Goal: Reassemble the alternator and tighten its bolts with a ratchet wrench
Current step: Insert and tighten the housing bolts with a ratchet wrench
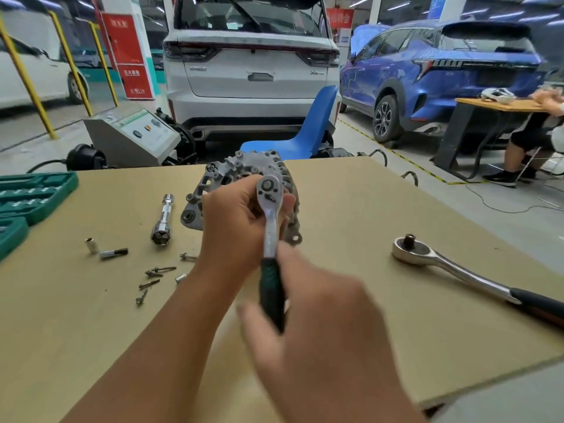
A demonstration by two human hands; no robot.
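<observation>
The grey alternator (219, 175) stands on the brown tabletop (351, 215), slightly left of centre. My left hand (235, 227) grips its near side and hides much of the housing. A small ratchet wrench (270, 215) with a dark green handle sits head-down on top of the alternator. My right hand (317, 319), blurred, holds the lower end of that handle. Several loose bolts (155, 277) lie on the table left of my left forearm.
A larger ratchet wrench (451, 264) lies at the right. A long socket (163, 221), a small socket (90, 245) and a bit adapter (113, 253) lie at the left, beside a green tool case (27, 199). Behind the table: a blue chair (305, 129), parked cars, a seated person.
</observation>
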